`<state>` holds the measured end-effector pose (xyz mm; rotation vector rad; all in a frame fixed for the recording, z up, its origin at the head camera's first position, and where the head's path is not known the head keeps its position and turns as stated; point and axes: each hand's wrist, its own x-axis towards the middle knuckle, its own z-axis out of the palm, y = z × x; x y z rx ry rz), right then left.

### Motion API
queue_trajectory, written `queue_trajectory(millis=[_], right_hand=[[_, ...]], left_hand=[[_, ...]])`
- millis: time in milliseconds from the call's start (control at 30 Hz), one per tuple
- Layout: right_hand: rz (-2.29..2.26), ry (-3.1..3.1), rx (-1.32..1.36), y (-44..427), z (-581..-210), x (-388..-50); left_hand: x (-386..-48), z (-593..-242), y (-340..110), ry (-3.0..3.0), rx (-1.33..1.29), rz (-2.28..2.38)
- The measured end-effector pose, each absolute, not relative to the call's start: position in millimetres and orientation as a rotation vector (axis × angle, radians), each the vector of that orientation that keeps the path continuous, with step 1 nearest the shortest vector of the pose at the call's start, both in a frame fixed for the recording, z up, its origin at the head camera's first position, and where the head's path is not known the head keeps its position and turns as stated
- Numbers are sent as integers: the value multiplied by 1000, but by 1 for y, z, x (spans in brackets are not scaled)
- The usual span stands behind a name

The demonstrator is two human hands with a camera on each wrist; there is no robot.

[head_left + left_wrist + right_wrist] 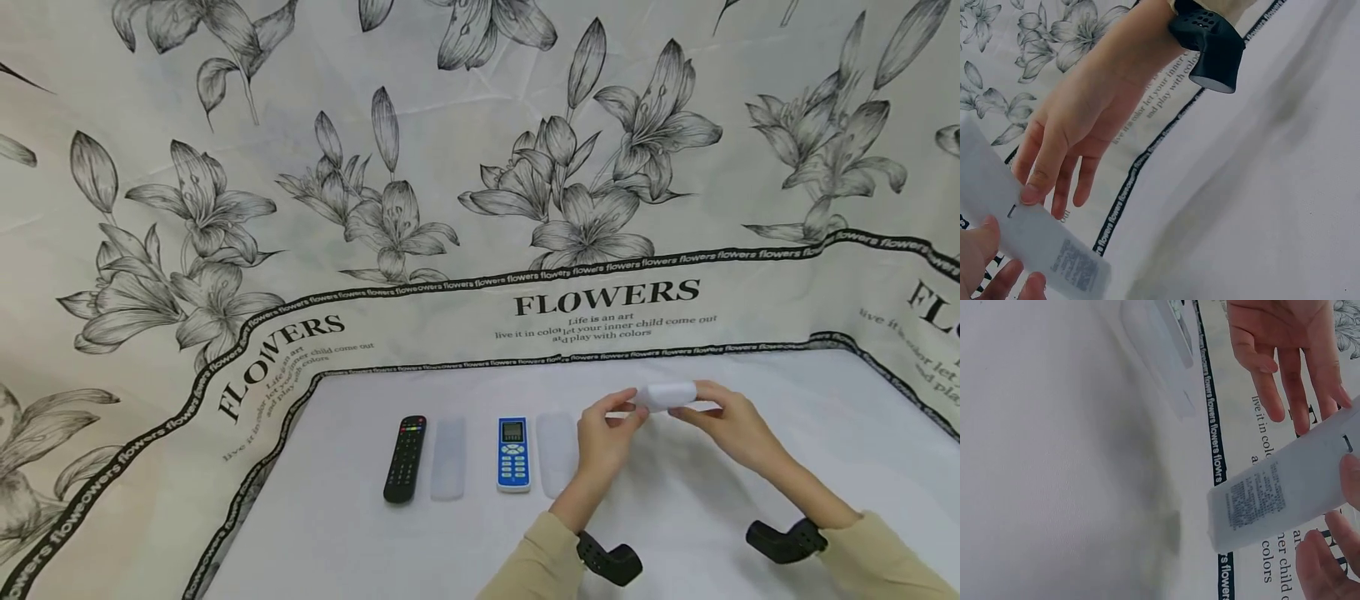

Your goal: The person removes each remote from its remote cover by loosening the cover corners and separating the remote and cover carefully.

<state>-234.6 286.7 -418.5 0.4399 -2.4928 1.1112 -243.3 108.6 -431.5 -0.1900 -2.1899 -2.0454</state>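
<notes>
Both hands hold a white remote control raised above the table, tilted, with its back showing a printed label in the wrist views. It seems to sit in a translucent cover, whose edge shows at its left end in the head view. My left hand pinches the left end between thumb and fingers. The right hand grips the other end, thumb below. In the left wrist view the remote lies between the left hand and the right hand. The right wrist view shows the label on the remote.
Left of the hands, a black remote, a translucent cover, a blue remote and another translucent cover lie in a row on the white table. A flower-printed cloth stands behind.
</notes>
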Motion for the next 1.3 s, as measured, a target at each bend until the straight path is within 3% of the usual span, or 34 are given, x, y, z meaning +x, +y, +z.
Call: queue_trajectory(millis=[433, 1300], right_hand=[[1321, -2690, 254, 268, -398, -243], [1558, -2879, 92, 296, -422, -240]], left_hand=[[-257, -414, 110, -2146, -125, -1984], [-233, -454, 137, -2150, 137, -2201]])
